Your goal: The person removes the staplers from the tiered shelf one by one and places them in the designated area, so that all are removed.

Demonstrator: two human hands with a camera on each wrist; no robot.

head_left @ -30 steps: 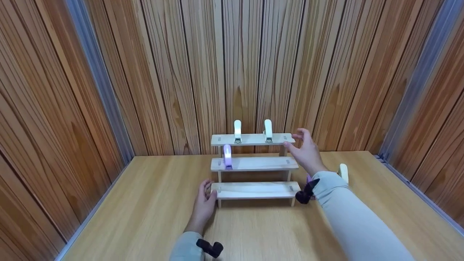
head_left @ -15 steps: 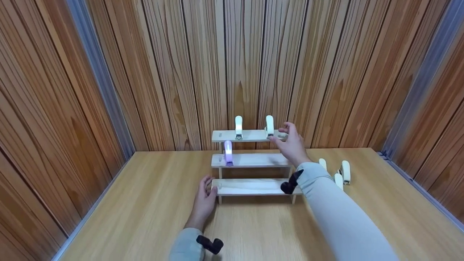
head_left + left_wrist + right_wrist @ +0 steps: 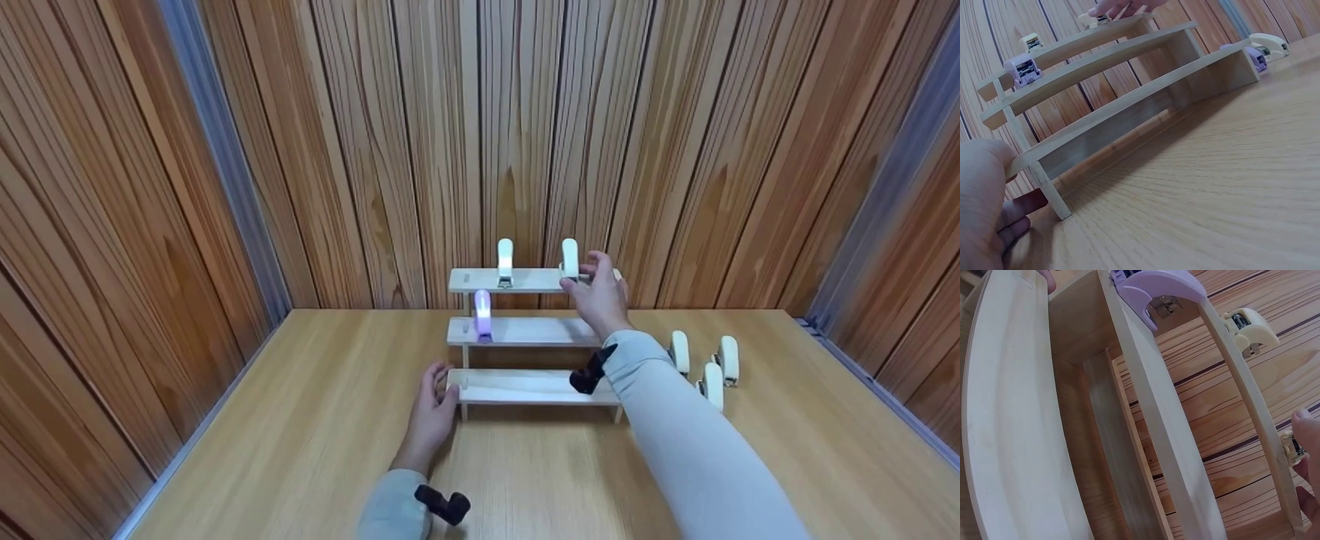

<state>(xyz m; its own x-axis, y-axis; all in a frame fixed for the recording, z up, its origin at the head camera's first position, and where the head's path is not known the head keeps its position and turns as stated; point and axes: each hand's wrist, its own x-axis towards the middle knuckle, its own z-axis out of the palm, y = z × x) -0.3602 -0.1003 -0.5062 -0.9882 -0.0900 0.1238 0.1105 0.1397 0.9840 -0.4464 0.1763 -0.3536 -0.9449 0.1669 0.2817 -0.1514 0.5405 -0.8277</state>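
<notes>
A three-tier wooden display stand (image 3: 534,388) stands on the table. My left hand (image 3: 433,409) grips the left end of its lowest shelf, with fingers (image 3: 1023,205) beside the leg in the left wrist view. On the top shelf sit two cream mini staplers; the left cream stapler (image 3: 505,264) is untouched. My right hand (image 3: 604,296) is at the right cream stapler (image 3: 570,259), which lies between thumb and fingers in the right wrist view; the contact is partly hidden. A purple stapler (image 3: 1165,284) sits at the left of the middle shelf (image 3: 536,331).
Several more staplers lie on the table right of the stand, among them a cream stapler (image 3: 728,360) and a purple stapler (image 3: 1255,58), partly hidden behind the stand's end. Wood-panelled walls (image 3: 405,150) enclose the table (image 3: 330,420).
My right hand has moved left from the top shelf's right end to the right cream stapler. My left hand stays at the lowest shelf. More staplers on the right are uncovered.
</notes>
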